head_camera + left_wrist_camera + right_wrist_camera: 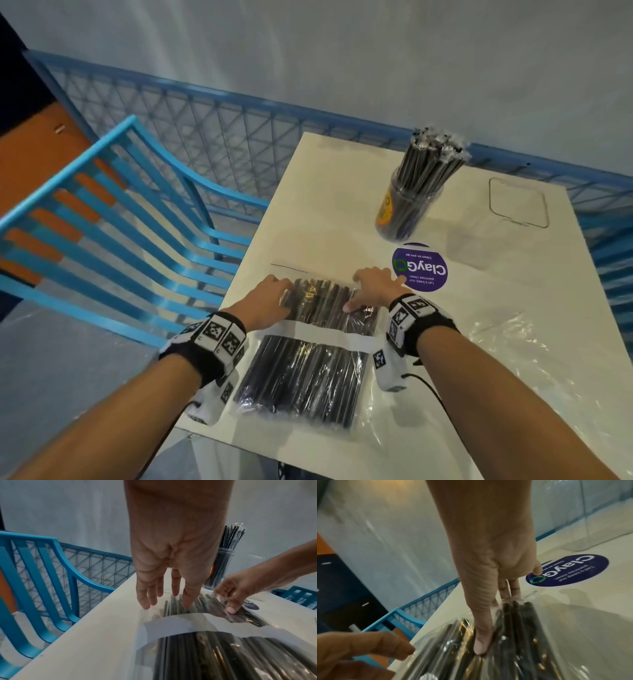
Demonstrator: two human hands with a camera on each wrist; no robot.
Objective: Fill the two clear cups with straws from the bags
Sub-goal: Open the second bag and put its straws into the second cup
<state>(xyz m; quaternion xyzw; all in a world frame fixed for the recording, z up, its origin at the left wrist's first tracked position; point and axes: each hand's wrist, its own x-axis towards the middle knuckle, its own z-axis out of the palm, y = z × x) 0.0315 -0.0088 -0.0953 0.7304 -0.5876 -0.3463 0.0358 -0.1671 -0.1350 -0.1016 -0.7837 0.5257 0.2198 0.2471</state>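
Observation:
A clear bag of black straws (305, 370) with a white band lies flat on the white table (342, 192). Both hands are at its far end. My right hand (363, 291) pinches the plastic there, thumb pressed on top (481, 646) and fingers behind the edge. My left hand (279, 291) has fairly straight fingers (145, 601) whose tips touch the bag's left corner. One clear cup (407, 209) farther back is packed with upright straws. A second clear cup (517, 202), empty and barely visible, stands to its right.
A round purple sticker (419, 269) is on the table just beyond my right hand. Crumpled clear plastic (513, 346) lies at the right. A blue slatted chair (120, 222) stands left of the table, with a blue mesh rail (239, 130) behind.

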